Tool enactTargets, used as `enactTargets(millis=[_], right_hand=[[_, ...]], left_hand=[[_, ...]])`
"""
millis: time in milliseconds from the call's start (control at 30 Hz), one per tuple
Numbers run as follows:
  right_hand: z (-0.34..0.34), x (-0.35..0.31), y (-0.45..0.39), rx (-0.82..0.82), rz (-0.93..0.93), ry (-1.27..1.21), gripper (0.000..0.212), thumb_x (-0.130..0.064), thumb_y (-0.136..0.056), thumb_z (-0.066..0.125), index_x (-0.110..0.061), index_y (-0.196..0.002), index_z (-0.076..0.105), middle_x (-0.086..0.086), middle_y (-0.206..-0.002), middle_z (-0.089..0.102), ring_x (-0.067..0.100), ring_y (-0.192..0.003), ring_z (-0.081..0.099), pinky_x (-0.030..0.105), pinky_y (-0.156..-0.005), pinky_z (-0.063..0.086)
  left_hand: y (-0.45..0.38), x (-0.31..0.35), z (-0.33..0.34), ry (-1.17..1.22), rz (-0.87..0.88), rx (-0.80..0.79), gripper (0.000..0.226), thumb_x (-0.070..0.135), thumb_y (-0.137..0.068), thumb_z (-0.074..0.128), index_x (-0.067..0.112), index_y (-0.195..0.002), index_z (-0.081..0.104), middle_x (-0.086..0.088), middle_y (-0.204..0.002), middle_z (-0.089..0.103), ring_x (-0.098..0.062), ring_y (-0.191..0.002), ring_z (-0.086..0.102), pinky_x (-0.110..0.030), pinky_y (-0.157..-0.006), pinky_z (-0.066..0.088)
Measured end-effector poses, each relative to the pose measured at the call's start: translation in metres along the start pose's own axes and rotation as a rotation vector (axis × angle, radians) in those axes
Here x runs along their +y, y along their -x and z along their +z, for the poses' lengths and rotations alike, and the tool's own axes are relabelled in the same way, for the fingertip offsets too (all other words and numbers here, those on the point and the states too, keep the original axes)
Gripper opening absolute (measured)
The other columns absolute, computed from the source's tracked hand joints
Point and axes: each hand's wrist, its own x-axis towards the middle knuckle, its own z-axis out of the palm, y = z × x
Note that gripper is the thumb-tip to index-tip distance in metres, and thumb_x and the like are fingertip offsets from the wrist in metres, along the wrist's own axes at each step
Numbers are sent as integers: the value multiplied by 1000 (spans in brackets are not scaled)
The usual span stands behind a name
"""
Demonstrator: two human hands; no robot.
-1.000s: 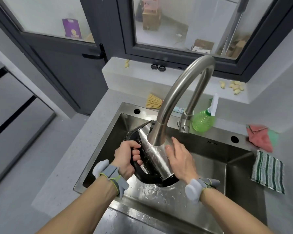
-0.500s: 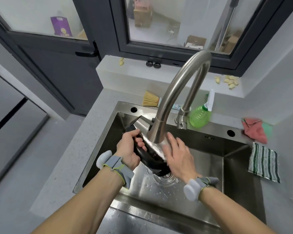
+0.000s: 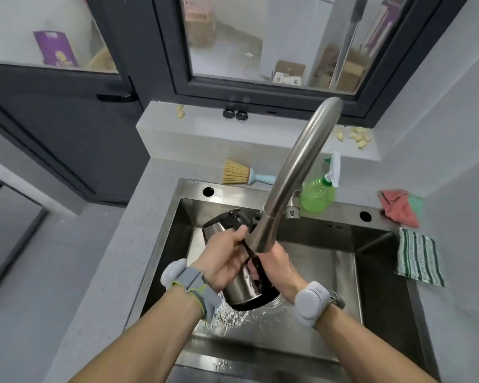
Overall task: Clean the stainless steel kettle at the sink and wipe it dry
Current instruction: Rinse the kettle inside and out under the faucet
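- Nearest, two bare forearms reach over the front rim of the stainless steel sink (image 3: 161, 236); each wrist carries one grey band.
- The left hand (image 3: 224, 262) has its fingers curled around the body of the shiny stainless steel kettle with black base and black lid (image 3: 242, 283), thumb on top.
- The right hand (image 3: 278, 268) lies on the other side of the kettle; the faucet head covers its fingers, so I cannot tell whether they grasp or only press.
- The kettle is held above the sink basin, tilted: its long axis runs from the black base, near the drain, up and away to the lid at far left.
- Water splashes in the basin below the base.
- One curved brushed-steel faucet (image 3: 296, 172) crosses in front of the kettle.
- On the surface behind and to the right: one straw brush with pale blue handle (image 3: 239, 174), one green spray bottle (image 3: 318, 193), one green-and-white striped cloth (image 3: 418, 258), one red cloth (image 3: 397, 207).
- Far on the window ledge are two small dark rings (image 3: 235, 115).
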Motion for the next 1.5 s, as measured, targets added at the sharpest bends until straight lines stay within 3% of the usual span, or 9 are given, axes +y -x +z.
enactTargets(millis=[200, 333, 567, 733, 800, 900, 1067, 1233, 1500], right_hand=[[12, -3, -11, -5, 29, -89, 38, -50, -86, 56, -18, -66, 62, 11, -58, 54, 21, -47, 47, 33, -51, 44], [19, -4, -11, 40, 8, -108, 38, -53, -93, 58, -22, -71, 61, 4, -63, 56, 15, -50, 48, 28, -51, 44], [28, 6, 9, 36, -99, 304, 8, -11, -95, 61, -13, -88, 64, 0, -80, 70, 10, -76, 66, 21, -75, 50], [14, 14, 30, 113, -159, 497, 24, -23, -90, 73, -11, -110, 73, 4, -101, 77, 17, -95, 72, 28, -90, 54], [1, 16, 32, 217, -235, 562, 15, -26, -90, 74, -16, -99, 80, -4, -89, 79, 3, -81, 70, 17, -75, 49], [-19, 18, 30, 183, -142, 511, 20, -31, -92, 69, -16, -80, 76, -6, -71, 74, 7, -65, 67, 30, -68, 55], [-35, 36, 20, 185, -18, 524, 12, -24, -96, 59, -21, -99, 70, -2, -94, 75, 17, -92, 69, 39, -92, 54], [-37, 43, 3, 125, 140, 545, 56, -51, -104, 36, -18, -149, 44, 5, -148, 50, 24, -137, 45, 33, -110, 32], [-29, 27, -20, 216, 67, 438, 62, -63, -100, 23, -20, -131, 56, 8, -138, 59, 31, -129, 50, 36, -98, 35]], left_hand=[[-7, 18, -19, -457, 61, 14, 29, 29, -99, 65, 2, -105, 72, -11, -81, 64, -24, -67, 61, -40, -83, 59], [-15, 19, -19, -367, -3, 38, 23, 25, -101, 60, 5, -90, 67, -5, -65, 56, -20, -55, 53, -35, -65, 57], [-24, 3, -22, -483, -74, -50, 18, 25, -95, 65, 8, -91, 63, -4, -60, 59, -17, -41, 49, -25, -40, 31], [-29, -18, -13, -411, -13, 24, 13, -4, -85, 62, -5, -98, 65, -20, -74, 66, -26, -57, 63, -31, -57, 53], [-28, -22, -13, -392, -19, 20, 11, -9, -85, 56, -3, -84, 64, -16, -64, 65, -24, -51, 62, -28, -51, 52], [-30, -27, -21, -407, -18, 66, 22, -7, -83, 52, 6, -66, 49, -9, -50, 44, -21, -40, 44, -25, -44, 39], [-29, -24, -40, -415, -13, 131, 33, 7, -86, 67, 16, -63, 45, -1, -47, 32, -15, -36, 26, -22, -41, 27], [-15, -17, -59, -251, -179, 44, 36, 13, -83, 62, 20, -58, 36, 5, -47, 21, -12, -35, 18, -23, -41, 26], [12, -21, -59, -157, -146, -33, 29, 10, -69, 59, 21, -55, 36, 5, -45, 21, -12, -34, 19, -24, -41, 28]])
